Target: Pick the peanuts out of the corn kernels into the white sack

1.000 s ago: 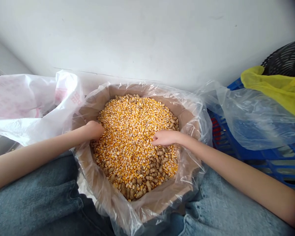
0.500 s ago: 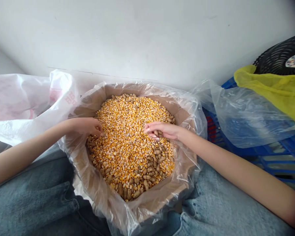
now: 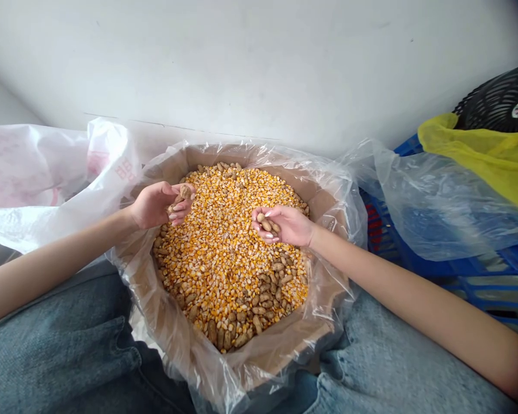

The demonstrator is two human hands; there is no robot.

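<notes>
A cardboard box [image 3: 323,198] lined with a clear plastic bag [image 3: 155,333] stands between my knees, filled with yellow corn kernels [image 3: 224,241]. Unshelled peanuts [image 3: 267,293] lie on the corn, thickest at the near right and along the rim. My left hand [image 3: 155,204], palm turned up over the box's left side, has its fingers curled round a few peanuts [image 3: 180,198]. Over the right half of the corn, my right hand [image 3: 287,224] also cups several peanuts [image 3: 267,223] in its fingers.
A white plastic bag with red print [image 3: 107,167] lies to the left. On the right are blue plastic crates [image 3: 470,276], a clear plastic sheet [image 3: 435,195], a yellow mesh bag [image 3: 479,149] and a black fan [image 3: 492,98]. A white wall [image 3: 242,69] rises behind the box.
My left hand has risen from the corn and turned palm up, showing peanuts in it. My right hand has lifted slightly and rolled upward, so its peanuts show more.
</notes>
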